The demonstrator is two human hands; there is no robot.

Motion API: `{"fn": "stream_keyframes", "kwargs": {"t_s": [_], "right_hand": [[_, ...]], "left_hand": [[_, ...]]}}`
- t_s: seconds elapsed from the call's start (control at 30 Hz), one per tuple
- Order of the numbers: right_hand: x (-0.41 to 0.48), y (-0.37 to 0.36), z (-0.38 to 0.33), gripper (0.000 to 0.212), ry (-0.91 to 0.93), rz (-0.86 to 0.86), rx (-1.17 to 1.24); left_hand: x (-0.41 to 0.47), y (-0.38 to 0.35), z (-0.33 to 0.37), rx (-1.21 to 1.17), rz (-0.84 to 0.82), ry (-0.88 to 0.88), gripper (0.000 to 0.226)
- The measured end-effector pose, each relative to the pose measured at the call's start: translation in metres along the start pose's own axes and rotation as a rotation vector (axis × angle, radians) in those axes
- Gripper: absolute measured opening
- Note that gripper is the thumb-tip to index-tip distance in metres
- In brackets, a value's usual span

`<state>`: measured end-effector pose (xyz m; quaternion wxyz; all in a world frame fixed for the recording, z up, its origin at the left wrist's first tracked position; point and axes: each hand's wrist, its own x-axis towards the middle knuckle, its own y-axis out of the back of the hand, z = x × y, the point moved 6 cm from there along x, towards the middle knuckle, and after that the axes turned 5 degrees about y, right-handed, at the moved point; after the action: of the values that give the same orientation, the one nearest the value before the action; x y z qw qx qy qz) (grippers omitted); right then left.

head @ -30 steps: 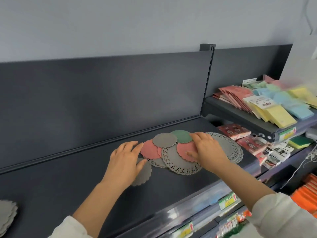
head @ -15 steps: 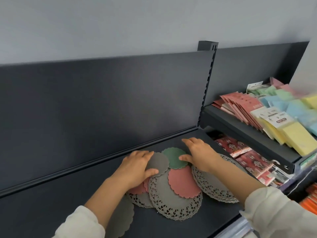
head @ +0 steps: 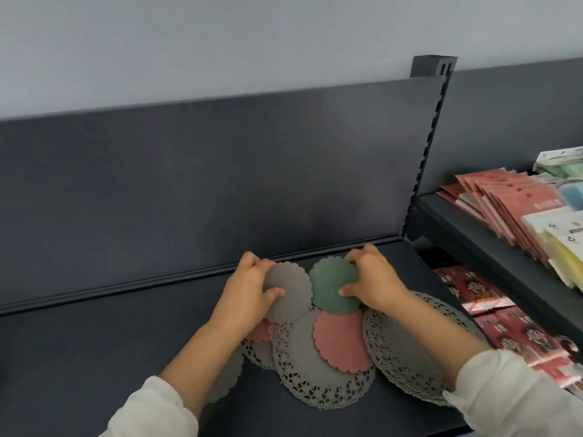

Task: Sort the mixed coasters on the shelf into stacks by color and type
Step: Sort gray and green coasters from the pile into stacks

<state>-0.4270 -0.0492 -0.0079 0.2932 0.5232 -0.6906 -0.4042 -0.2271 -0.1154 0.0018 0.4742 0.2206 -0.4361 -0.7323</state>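
Observation:
My left hand [head: 244,293] grips a small grey scalloped coaster [head: 291,287], thumb on top and fingers round its far edge. My right hand [head: 373,280] pinches a small green scalloped coaster [head: 331,283] beside it the same way. Just nearer to me lies a pink scalloped coaster [head: 342,340] on a large grey lace coaster [head: 303,370]. More large grey lace coasters [head: 407,345] lie stacked under my right forearm. Another pink coaster [head: 260,332] and a small grey lace one [head: 262,354] peek out below my left hand.
The coasters lie on a dark shelf [head: 94,357] with a dark back panel [head: 220,184]. A plain grey coaster [head: 225,378] lies partly under my left forearm. To the right, a higher shelf [head: 492,244] carries pink, yellow and blue packets, with red packets [head: 492,313] below.
Both hands have moved to the far side of the pile. The left hand now grips the grey scalloped coaster and the right hand the green one. The camera has come closer.

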Motion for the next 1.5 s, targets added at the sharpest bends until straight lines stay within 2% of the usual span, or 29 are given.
{"fn": "stream_keyframes", "kwargs": {"t_s": [0.2,0.37,0.53,0.7,0.83,0.97,1.27,1.5], "right_hand": [[-0.011,0.007,-0.008,0.043,0.114,0.104,0.023],[-0.016,0.011,-0.025,0.027,0.182,0.087,0.196],[-0.022,0.006,-0.046,0.025,0.218,0.056,0.355],[-0.030,-0.002,-0.059,0.032,0.275,-0.130,0.245],[-0.038,0.002,-0.056,0.027,0.279,-0.145,0.260],[-0.042,0.001,-0.069,0.031,0.312,-0.136,0.256],[-0.061,-0.037,-0.161,0.032,0.446,-0.141,0.297],[-0.085,-0.091,-0.267,0.027,0.510,-0.157,0.385]], "left_hand": [[-0.047,0.040,-0.013,-0.071,0.240,0.107,0.021],[-0.094,0.074,-0.038,-0.182,0.407,0.285,0.019],[-0.133,0.088,-0.056,-0.213,0.484,0.354,0.018],[-0.157,0.092,-0.070,-0.217,0.527,0.395,0.022],[-0.166,0.090,-0.075,-0.250,0.548,0.401,0.019],[-0.183,0.093,-0.080,-0.250,0.582,0.419,0.020],[-0.252,0.144,-0.124,-0.199,0.710,0.518,0.030],[-0.330,0.206,-0.199,-0.177,0.852,0.561,0.025]]}}
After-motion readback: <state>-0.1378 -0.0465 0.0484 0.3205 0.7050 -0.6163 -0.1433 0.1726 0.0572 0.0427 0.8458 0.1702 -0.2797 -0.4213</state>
